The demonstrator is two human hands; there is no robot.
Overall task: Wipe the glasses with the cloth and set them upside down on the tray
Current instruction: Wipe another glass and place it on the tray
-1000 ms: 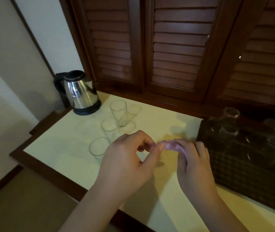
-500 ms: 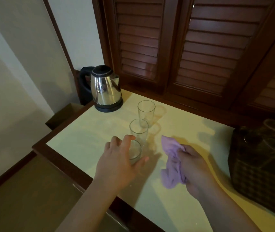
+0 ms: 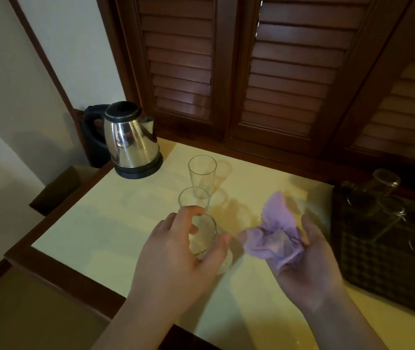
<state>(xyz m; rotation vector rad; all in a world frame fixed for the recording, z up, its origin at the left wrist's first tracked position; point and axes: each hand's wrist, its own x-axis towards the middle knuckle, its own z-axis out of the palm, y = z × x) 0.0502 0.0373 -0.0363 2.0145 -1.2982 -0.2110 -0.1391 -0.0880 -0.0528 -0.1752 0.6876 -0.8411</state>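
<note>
Two hands engaged: left hand (image 3: 176, 251) grips nearest glass (image 3: 202, 236), upright; right hand (image 3: 309, 261) holds cloth (image 3: 274, 236) just right.

You see everything through one wide-angle camera worn on your head, looking forward and steeply down at the worktop (image 3: 130, 223) from close above. Your forearms enter from the bottom of the frame. The louvred shutters (image 3: 289, 72) fill the top, bowed by the lens, and the wall (image 3: 12, 84) takes the upper left. No second view overlaps it.
</note>
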